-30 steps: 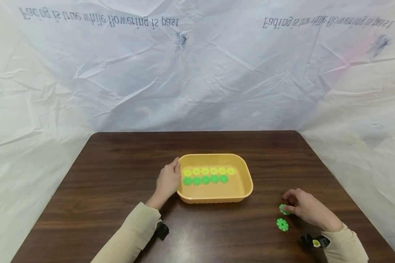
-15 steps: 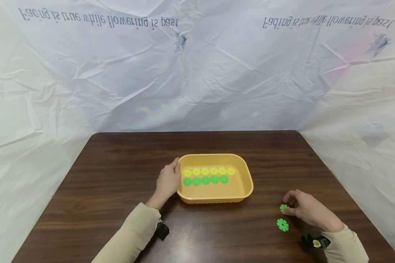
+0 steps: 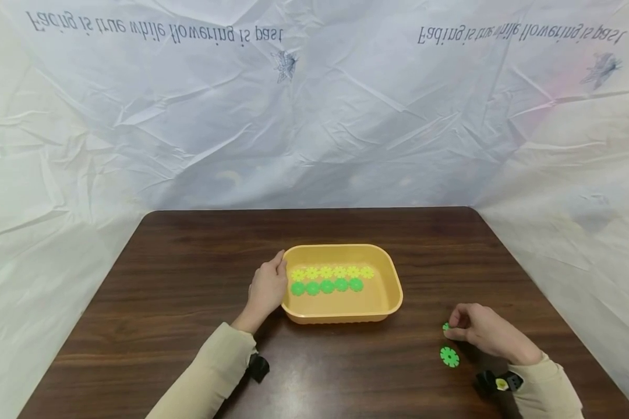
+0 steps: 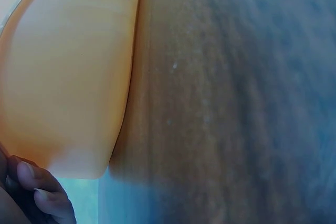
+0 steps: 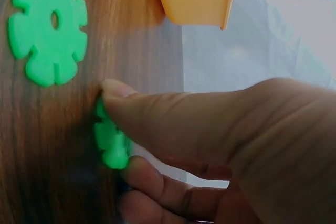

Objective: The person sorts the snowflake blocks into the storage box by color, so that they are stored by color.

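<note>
A yellow plastic tray [image 3: 380, 299] stands mid-table, and my left hand [image 3: 268, 286] grips its left side. Curled fingertips [image 4: 46, 190] show beside the tray wall [image 4: 68, 77] in the left wrist view; the thumb is not visible there. Farther right, my right hand [image 3: 490, 333] pinches a green notched disc [image 5: 111, 140] between thumb and fingers. That disc is tilted on edge, close to the table, and partly hidden by the thumb. Another green notched disc [image 3: 449, 357] lies flat just in front of the hand, showing its centre hole [image 5: 54, 20] in the right wrist view.
Inside the tray run a back row of yellow notched discs [image 3: 326, 272] and a front row of green discs [image 3: 327, 286], several in each. The dark wooden table [image 3: 188, 256] is bordered by a wrinkled pale sheet [image 3: 314, 145] behind and at the sides.
The right thumb and fingers have closed on the upper green disc, which has tipped up and is now mostly covered. The left hand and tray stay put.
</note>
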Available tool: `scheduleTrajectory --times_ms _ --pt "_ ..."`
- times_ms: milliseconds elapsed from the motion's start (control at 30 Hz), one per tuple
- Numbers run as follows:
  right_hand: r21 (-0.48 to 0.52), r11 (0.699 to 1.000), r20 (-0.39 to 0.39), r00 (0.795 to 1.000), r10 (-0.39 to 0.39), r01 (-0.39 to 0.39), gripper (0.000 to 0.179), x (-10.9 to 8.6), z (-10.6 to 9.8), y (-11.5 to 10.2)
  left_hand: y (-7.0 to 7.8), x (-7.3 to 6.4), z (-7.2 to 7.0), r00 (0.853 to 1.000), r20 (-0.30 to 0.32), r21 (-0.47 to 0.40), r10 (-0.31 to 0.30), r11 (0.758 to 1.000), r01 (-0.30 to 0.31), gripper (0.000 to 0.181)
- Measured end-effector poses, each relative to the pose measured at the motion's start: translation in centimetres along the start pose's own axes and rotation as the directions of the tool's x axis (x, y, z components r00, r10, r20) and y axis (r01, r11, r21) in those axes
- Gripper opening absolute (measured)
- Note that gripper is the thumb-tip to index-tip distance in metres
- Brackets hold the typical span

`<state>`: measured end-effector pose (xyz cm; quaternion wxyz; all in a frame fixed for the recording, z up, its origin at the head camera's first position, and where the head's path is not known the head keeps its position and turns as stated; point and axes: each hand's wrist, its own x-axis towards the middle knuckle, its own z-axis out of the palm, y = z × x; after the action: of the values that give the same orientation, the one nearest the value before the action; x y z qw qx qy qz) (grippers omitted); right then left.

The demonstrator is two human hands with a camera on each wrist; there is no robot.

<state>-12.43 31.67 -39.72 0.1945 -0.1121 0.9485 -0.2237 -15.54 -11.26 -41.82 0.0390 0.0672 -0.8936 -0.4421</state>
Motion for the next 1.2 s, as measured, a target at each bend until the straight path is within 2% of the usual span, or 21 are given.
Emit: scheduleTrajectory --times_ms 467,733,933,1100,1200 --pt "0.054 0.998 -0.035 0.999 0.018 -0.016 0.034 0.0 0.2 0.0 0.0 -0.1 -0.1 1.000 0.002 -0.005 -0.007 1.000 0.007 0.044" --pt "0.063 0.998 -0.059 0.998 0.002 0.002 0.024 0.1 0.3 -0.1 0.0 -0.1 -0.1 1.000 0.004 -0.008 -0.008 1.000 0.008 0.044" --pt "0.080 0.994 -0.112 0.992 -0.063 0.072 0.021 0.3 0.1 -0.4 0.0 -0.1 0.0 1.000 0.004 -0.011 -0.009 1.000 0.009 0.044" --pt "0.068 0.987 -0.200 0.971 -0.133 0.149 0.013 0.8 -0.3 -1.1 0.0 0.0 0.0 1.000 0.002 -0.013 -0.009 1.000 0.009 0.044" --pt "0.049 0.984 -0.242 0.958 -0.157 0.173 0.016 1.0 -0.5 -1.8 -0.1 0.0 0.0 1.000 -0.001 -0.017 -0.007 1.000 0.007 0.044"
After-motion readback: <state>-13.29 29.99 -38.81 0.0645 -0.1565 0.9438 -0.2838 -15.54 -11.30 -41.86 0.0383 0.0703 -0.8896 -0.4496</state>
